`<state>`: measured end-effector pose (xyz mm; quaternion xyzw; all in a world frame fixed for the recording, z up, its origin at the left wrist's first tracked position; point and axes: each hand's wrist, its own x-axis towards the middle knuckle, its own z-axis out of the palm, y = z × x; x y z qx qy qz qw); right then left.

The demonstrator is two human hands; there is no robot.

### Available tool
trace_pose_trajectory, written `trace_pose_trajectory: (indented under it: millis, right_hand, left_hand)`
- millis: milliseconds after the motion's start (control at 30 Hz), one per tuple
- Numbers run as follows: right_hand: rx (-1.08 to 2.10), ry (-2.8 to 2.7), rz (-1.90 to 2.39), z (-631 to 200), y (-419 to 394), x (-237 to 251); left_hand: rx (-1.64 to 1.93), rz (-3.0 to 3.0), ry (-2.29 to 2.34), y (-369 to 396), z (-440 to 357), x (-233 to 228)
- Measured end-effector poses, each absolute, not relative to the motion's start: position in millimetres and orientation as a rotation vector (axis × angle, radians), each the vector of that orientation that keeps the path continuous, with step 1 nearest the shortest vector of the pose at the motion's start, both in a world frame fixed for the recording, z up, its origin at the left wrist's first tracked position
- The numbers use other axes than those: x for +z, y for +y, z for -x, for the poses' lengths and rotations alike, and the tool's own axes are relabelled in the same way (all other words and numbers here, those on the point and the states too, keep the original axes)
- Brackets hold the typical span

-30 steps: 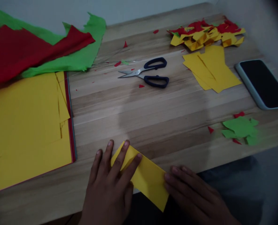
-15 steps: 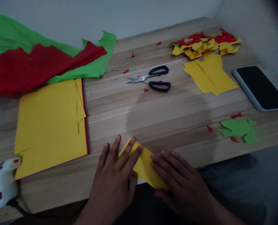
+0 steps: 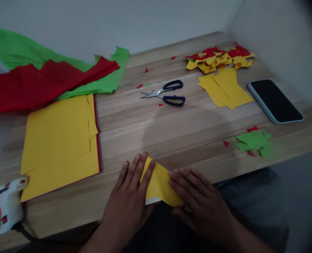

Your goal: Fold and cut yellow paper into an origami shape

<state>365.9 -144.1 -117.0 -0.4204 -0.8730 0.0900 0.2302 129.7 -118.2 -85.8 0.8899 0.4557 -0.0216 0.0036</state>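
Legible text, labels, brands, numbers, signs: none.

- Glue gun, white, at the left end of the table's near edge: red and dark patches on its body, too small and blurred to read as letters or marks.
- Phone, near the right edge of the table: screen dark, nothing displayed; no marking shows on its case.
- Scissors, toward the far edge: no maker's stamp can be made out on blades or handles.
- Coloured paper sheets and scraps: plain, unprinted.
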Motion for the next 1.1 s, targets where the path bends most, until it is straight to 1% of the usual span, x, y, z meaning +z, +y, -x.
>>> trace_pose_trajectory:
  millis: [267,367,433,533,600,667,733,833,900,1100]
  right_hand:
    - [0.114,-2.402,1.203,-401,-171,-129]
    - [0.133,-2.353,1.100,-417,-167,-130]
    - [0.229,-2.254,1.084,-425,-160,-127]
    - [0.388,-1.932,1.217,-425,-149,-115]
    - [0.525,-1.684,1.245,-415,-144,-103]
    - [0.749,-1.498,1.199,-399,-142,-87]
    - [1.019,-1.381,1.130,-380,-143,-69]
    - [1.322,-1.283,1.061,-353,-152,-40]
    - [1.375,-1.205,1.064,-341,-161,-23]
    - [1.286,-1.155,1.136,-340,-184,9]
  left_hand:
    - [0.023,-2.733,1.397,-113,-126,-91]
    - [0.106,-2.695,1.404,-117,-126,-90]
    - [0.189,-2.641,1.382,-122,-126,-86]
    - [0.411,-2.410,1.360,-133,-128,-69]
    - [0.657,-2.040,1.462,-141,-135,-55]
    - [0.904,-1.535,1.506,-148,-148,-40]
    - [1.062,-1.076,1.381,-154,-163,-27]
    - [1.162,-0.660,1.131,-165,-182,-16]
    - [1.169,-0.547,1.038,-172,-189,-12]
    - [1.210,-0.547,0.988,-192,-192,3]
